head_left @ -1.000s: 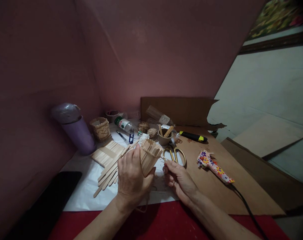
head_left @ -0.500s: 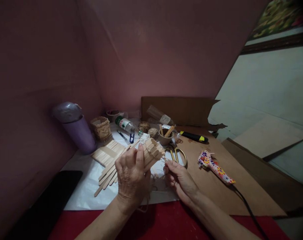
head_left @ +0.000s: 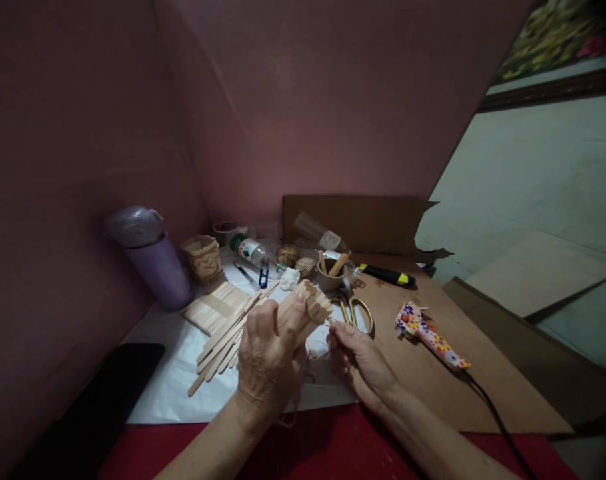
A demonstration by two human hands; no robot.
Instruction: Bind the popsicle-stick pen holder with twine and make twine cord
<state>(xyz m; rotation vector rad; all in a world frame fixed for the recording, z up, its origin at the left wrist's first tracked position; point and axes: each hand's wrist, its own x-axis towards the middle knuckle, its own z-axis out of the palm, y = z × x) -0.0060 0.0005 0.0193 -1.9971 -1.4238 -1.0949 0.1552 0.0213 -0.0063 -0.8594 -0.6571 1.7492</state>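
Observation:
My left hand [head_left: 269, 357] is wrapped around a small holder made of craft sticks [head_left: 313, 307], tilted with its uneven rim to the right. The thumb lies across its sticks. My right hand [head_left: 357, 357] is closed in a pinch close to that rim, on what looks like a thin strand of twine. Loose twine [head_left: 290, 420] dangles under my left hand. Gold-handled scissors [head_left: 363, 315] lie just beyond my right fingertips. Several loose craft sticks [head_left: 213, 360] fan out left of my left hand, beside a banded stack of sticks [head_left: 217, 305].
A flowered glue gun [head_left: 433, 337] lies on brown cardboard [head_left: 483, 393] at right, below a black-yellow cutter [head_left: 387, 275]. Behind are a pot with sticks [head_left: 331, 279], twine balls [head_left: 287, 254], plastic bottles [head_left: 253, 250] and a decorated stick pot [head_left: 203, 259]. A purple tumbler [head_left: 160, 270] stands left.
The stick holder has turned and shifted slightly right and down in my left hand, uncovering the crumpled white paper behind. My left thumb has moved right across the sticks. My right hand stays nearly still.

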